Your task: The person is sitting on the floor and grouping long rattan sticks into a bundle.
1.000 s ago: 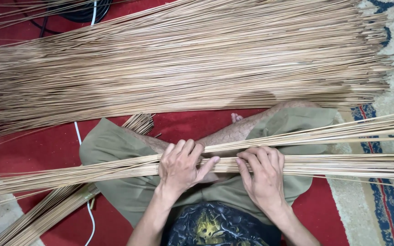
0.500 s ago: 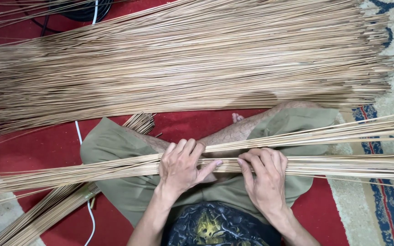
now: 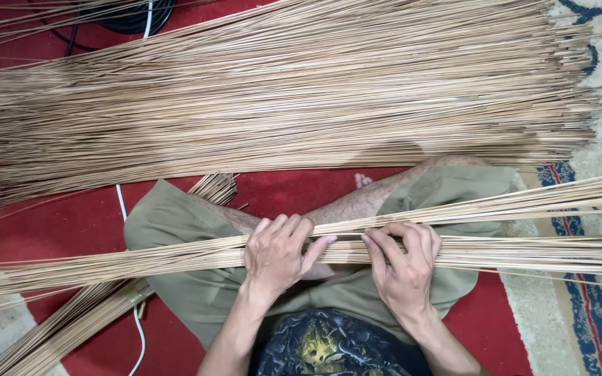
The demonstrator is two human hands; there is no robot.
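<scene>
Far side: a big fan of thin sticks [image 3: 280, 90] covers the red carpet [image 3: 71, 223] left to right, w/ a tied bundle [image 3: 71, 327] near left under your knee beside a white cable [image 3: 137, 334], so both block any sliding room. Across your lap lies the working bunch of sticks [image 3: 524, 247], flat and left-right so ends stay level. Your left hand [image 3: 276, 254] rests on it, grip spread, fingers draped over; right hand [image 3: 405, 261] curls over it, grip pressed onto the sticks.
</scene>
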